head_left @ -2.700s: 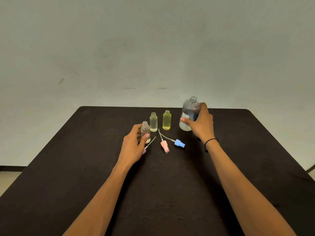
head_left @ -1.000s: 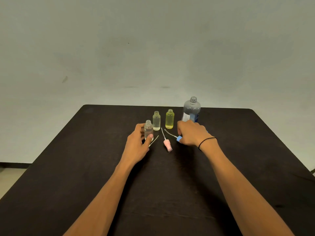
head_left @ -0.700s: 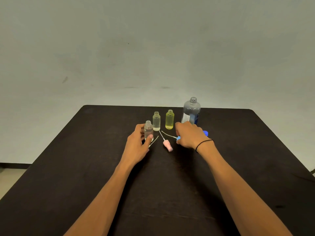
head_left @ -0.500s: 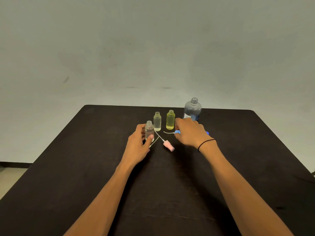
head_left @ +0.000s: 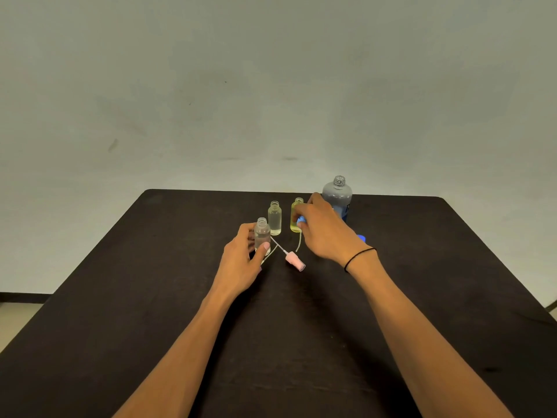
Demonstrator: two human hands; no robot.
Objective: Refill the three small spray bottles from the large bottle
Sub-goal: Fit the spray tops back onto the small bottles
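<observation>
Left hand (head_left: 241, 260) clasped around clear small bottle (head_left: 262, 236); right hand (head_left: 324, 233) pinching blue spray head (head_left: 300, 220) beside yellow bottle (head_left: 294, 217).

Around our left hand (head_left: 241, 260), which holds the near clear bottle (head_left: 262, 235), the table (head_left: 150, 297) lies open to the left and toward us. Just right of that grip the pink sprayer (head_left: 294, 260) lies across the way. Our right hand (head_left: 324, 233), pinching the blue sprayer (head_left: 300, 220), is crowded by the yellow bottle (head_left: 295, 215), the middle clear bottle (head_left: 274, 218) and the large bottle (head_left: 337, 197) behind it.
</observation>
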